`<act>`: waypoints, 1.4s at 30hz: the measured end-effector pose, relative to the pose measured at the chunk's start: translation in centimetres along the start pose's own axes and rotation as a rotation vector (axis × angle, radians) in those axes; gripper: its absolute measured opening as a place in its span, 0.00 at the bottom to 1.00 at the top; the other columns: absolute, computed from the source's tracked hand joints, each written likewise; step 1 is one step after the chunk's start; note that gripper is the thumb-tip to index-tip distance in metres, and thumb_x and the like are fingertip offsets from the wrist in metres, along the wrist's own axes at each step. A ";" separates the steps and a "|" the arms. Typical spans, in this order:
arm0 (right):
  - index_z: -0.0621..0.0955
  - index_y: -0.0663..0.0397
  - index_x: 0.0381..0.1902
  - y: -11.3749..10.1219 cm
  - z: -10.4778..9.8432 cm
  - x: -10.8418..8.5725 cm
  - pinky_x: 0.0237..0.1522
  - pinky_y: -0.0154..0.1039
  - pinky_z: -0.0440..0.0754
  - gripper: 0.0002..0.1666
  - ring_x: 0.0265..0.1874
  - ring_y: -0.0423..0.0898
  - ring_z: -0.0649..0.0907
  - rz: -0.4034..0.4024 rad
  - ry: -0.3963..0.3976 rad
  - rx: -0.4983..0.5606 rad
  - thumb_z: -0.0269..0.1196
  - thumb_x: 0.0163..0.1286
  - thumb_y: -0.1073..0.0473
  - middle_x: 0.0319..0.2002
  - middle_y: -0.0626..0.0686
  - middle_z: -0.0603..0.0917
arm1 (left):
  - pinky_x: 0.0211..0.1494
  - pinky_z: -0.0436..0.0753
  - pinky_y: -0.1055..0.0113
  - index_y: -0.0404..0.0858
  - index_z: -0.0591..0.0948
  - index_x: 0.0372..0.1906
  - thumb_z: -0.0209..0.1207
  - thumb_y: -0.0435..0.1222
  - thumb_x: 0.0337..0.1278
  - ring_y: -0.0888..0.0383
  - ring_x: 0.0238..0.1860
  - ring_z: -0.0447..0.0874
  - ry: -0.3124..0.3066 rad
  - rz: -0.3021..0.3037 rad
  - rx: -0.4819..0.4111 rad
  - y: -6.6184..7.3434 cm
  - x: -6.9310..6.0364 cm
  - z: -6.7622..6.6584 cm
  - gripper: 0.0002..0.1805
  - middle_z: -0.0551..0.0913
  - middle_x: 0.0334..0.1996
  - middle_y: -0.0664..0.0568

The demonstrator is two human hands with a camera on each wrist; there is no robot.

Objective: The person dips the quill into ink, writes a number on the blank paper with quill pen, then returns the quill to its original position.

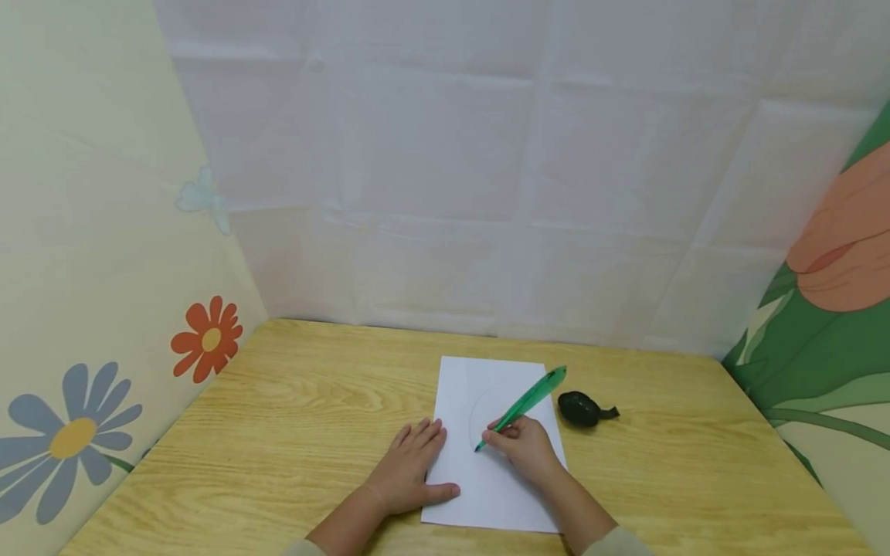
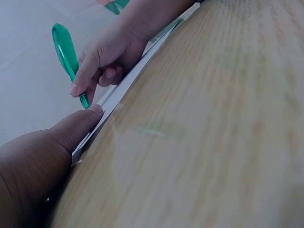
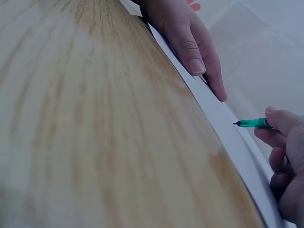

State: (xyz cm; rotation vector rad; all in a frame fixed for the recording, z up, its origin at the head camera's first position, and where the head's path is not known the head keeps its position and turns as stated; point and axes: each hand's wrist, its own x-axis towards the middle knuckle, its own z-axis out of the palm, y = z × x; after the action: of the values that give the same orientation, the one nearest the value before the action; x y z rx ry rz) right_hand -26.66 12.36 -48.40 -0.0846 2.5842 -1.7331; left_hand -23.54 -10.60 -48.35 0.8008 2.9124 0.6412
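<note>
Pen [image 1: 530, 398] aslant, tip down, contact unclear.

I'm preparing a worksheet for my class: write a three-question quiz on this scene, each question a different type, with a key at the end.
1. Multiple choice: What does the right hand hold?
A) a ruler
B) a green pen
C) an eraser

2. True or false: The dark rounded object lies on the table, to the right of the paper in the head view.

3. Short answer: What mark shows on the paper?

Key: 1. B; 2. True; 3. A thin curved line.
</note>
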 end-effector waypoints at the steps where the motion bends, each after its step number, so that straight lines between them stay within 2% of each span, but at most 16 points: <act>1: 0.84 0.60 0.39 0.0 0.0 0.0 0.21 0.30 0.72 0.15 0.20 0.39 0.74 0.000 -0.002 0.000 0.70 0.61 0.54 0.33 0.55 0.90 | 0.78 0.49 0.42 0.32 0.64 0.72 0.57 0.65 0.54 0.41 0.77 0.53 0.001 0.000 0.001 0.0 0.0 0.0 0.52 0.60 0.75 0.41; 7: 0.84 0.61 0.39 0.0 -0.2 -0.3 0.21 0.30 0.73 0.15 0.21 0.38 0.76 -0.009 -0.011 -0.001 0.71 0.60 0.55 0.33 0.56 0.90 | 0.78 0.49 0.41 0.31 0.64 0.72 0.58 0.65 0.54 0.41 0.77 0.53 0.009 0.005 0.003 0.1 -0.1 -0.1 0.52 0.60 0.75 0.40; 14: 0.84 0.60 0.39 0.2 -0.6 -0.5 0.19 0.29 0.71 0.15 0.16 0.38 0.72 0.006 -0.022 0.002 0.71 0.60 0.54 0.32 0.54 0.90 | 0.78 0.50 0.41 0.31 0.64 0.72 0.57 0.65 0.54 0.41 0.77 0.53 0.009 0.008 0.005 0.1 0.0 -0.1 0.52 0.61 0.75 0.40; 19: 0.84 0.60 0.38 0.3 -0.8 -0.6 0.19 0.29 0.71 0.15 0.17 0.38 0.71 0.016 -0.029 0.001 0.71 0.60 0.54 0.32 0.54 0.90 | 0.78 0.50 0.41 0.32 0.64 0.72 0.57 0.66 0.54 0.41 0.77 0.53 0.003 0.006 0.004 -0.1 0.1 0.1 0.52 0.60 0.75 0.41; 29: 0.84 0.62 0.38 0.7 -1.2 -0.8 0.19 0.29 0.71 0.15 0.17 0.38 0.73 -0.006 -0.034 0.010 0.71 0.59 0.56 0.31 0.55 0.90 | 0.78 0.49 0.41 0.32 0.63 0.73 0.57 0.65 0.55 0.42 0.77 0.52 -0.001 0.000 -0.003 -0.1 0.2 0.3 0.52 0.60 0.75 0.41; 42: 0.84 0.62 0.38 1.0 -1.8 -0.9 0.17 0.28 0.69 0.15 0.15 0.38 0.70 -0.015 -0.044 0.009 0.71 0.60 0.56 0.30 0.55 0.90 | 0.78 0.49 0.41 0.32 0.63 0.73 0.58 0.65 0.54 0.42 0.77 0.52 -0.008 -0.011 -0.004 0.1 0.3 0.3 0.52 0.60 0.75 0.41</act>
State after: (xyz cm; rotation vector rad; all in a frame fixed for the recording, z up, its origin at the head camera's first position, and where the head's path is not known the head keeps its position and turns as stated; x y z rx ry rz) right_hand -25.90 14.46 -48.65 -0.1406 2.5513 -1.7266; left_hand -23.77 -10.28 -48.56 0.7839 2.9051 0.6412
